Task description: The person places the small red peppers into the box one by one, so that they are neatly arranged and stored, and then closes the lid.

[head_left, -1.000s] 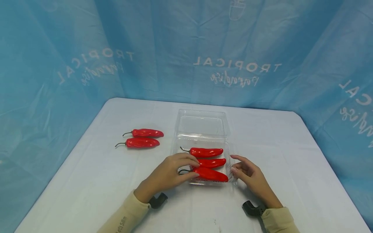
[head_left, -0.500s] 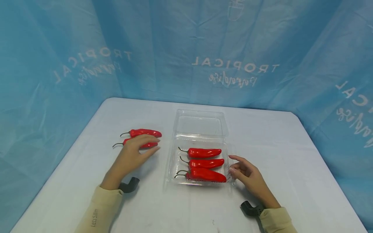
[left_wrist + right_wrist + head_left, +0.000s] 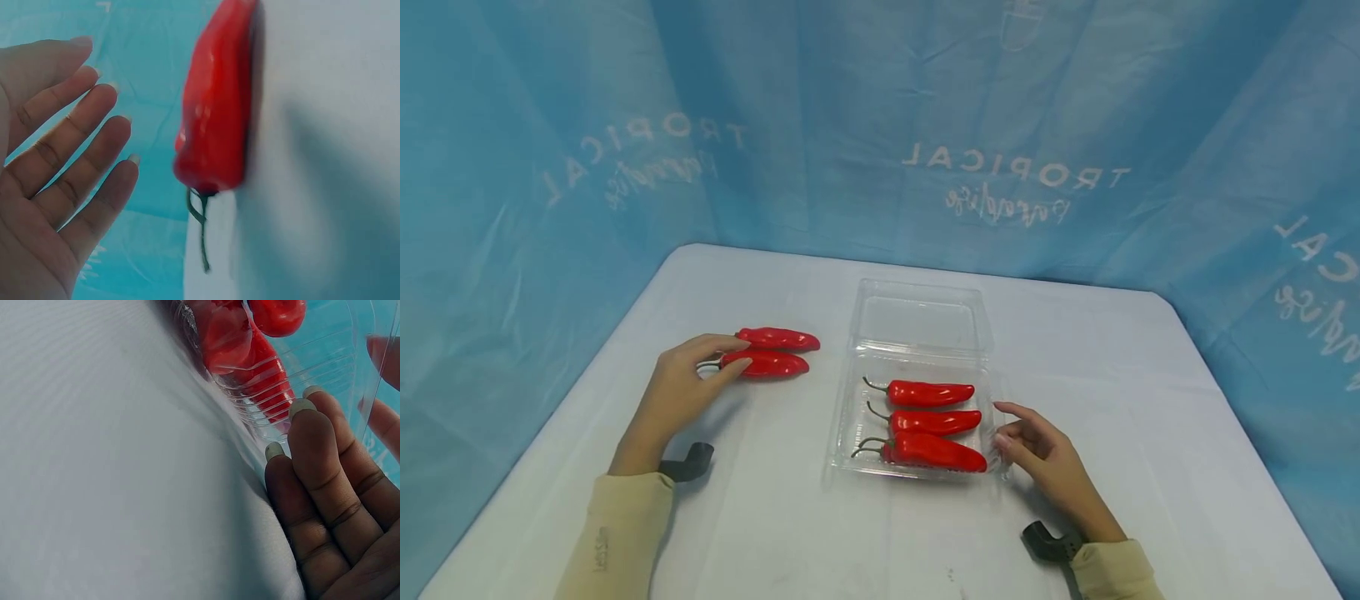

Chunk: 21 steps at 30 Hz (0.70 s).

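Two red chili peppers lie side by side on the left of the table, a farther one (image 3: 781, 338) and a nearer one (image 3: 771, 364). My left hand (image 3: 683, 385) hovers at their stem ends, fingers spread; in the left wrist view the fingers (image 3: 94, 150) stand apart from a pepper (image 3: 215, 106) with a thin green stem. A clear plastic clamshell box (image 3: 847, 417) with its lid folded back holds several more chili peppers (image 3: 931, 392), one partly hidden beneath another. My right hand (image 3: 1037, 450) rests its fingertips against the box's right wall (image 3: 275, 381), fingers loosely bent.
The box's lid (image 3: 917, 321) lies behind its base. A white cloth covers the table (image 3: 1150, 400). Blue printed curtains (image 3: 865, 125) hang around the back and sides. Each wrist wears a dark camera mount (image 3: 688, 462).
My left hand has left the peppers in the box and moved left to the two loose peppers, settling by their stems. My right hand stays at the box's right side.
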Motion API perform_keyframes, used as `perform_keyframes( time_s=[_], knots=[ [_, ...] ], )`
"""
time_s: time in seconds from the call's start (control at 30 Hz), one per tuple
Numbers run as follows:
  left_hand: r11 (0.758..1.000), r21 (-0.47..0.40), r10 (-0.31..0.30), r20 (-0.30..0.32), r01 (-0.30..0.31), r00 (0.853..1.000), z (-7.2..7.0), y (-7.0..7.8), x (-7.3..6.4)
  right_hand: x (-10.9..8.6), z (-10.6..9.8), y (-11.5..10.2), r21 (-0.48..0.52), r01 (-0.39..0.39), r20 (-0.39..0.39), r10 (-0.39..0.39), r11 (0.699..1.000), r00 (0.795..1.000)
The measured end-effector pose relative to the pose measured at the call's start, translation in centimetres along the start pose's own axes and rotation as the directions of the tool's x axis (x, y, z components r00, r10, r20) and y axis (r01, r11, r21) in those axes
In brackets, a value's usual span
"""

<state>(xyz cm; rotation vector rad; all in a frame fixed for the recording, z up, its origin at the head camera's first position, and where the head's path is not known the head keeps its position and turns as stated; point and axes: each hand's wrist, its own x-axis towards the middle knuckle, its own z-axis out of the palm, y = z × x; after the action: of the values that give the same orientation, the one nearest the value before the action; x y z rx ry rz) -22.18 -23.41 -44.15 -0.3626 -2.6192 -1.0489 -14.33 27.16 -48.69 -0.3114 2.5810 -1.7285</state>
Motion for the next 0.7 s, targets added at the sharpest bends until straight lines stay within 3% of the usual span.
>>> perform_keyframes(
  time_s=[0.3, 0.47, 0.7],
  knots=[
    [0.994, 0.034, -0.108, 0.072, 0.106, 0.991, 0.5, -2.4, -0.2, 0.0, 0.0, 0.0, 0.002, 0.002, 0.001, -0.002, 1.0, 1.0],
    [0.99, 0.109, -0.109, 0.139, 0.094, 0.984, 1.0, -3.2, -0.1, 0.1, 0.1, 0.0, 0.01, 0.004, 0.003, -0.004, 1.0, 1.0],
    [0.988, 0.121, -0.11, 0.147, 0.093, 0.983, 1.2, -3.1, -0.2, 0.1, 0.1, 0.0, 0.019, 0.009, 0.006, -0.009, 1.0, 1.0]
  ],
)
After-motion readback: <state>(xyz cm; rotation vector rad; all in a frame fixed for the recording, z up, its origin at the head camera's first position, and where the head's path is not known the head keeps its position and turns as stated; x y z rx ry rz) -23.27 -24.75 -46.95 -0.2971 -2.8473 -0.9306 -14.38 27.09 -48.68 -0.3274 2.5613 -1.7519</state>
